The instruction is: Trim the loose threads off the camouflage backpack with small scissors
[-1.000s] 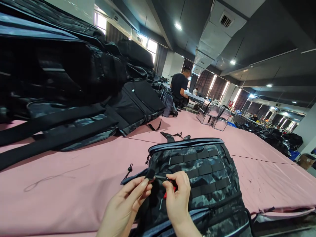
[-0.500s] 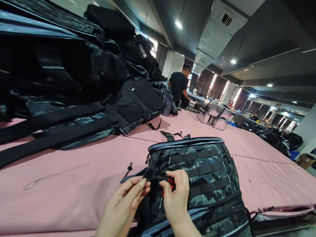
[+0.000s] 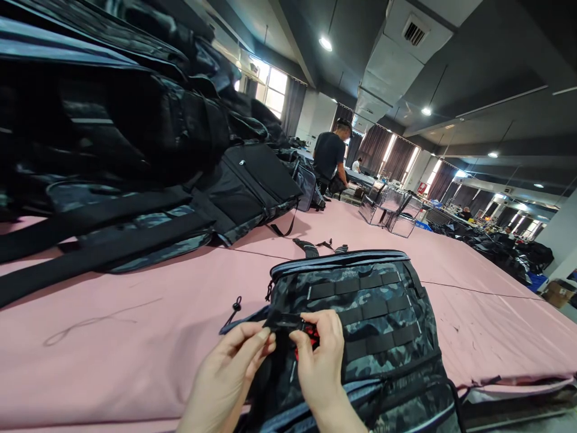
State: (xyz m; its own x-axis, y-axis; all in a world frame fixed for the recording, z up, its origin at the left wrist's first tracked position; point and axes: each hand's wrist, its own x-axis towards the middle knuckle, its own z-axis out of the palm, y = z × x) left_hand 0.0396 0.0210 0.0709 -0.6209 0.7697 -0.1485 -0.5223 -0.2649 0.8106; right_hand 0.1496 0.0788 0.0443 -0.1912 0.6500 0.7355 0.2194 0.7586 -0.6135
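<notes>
both forearms reach forward, left hand (image 3: 229,373) and right hand (image 3: 319,361) close together, fingertips pinched.

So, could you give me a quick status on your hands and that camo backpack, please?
Left hand and right hand both pinching black strap on camo backpack. Backpack flat on pink table. Bag pile apart, far left.

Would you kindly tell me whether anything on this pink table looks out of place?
A loose thread curls on the pink table left of the camouflage backpack; otherwise nothing stands out.
</notes>
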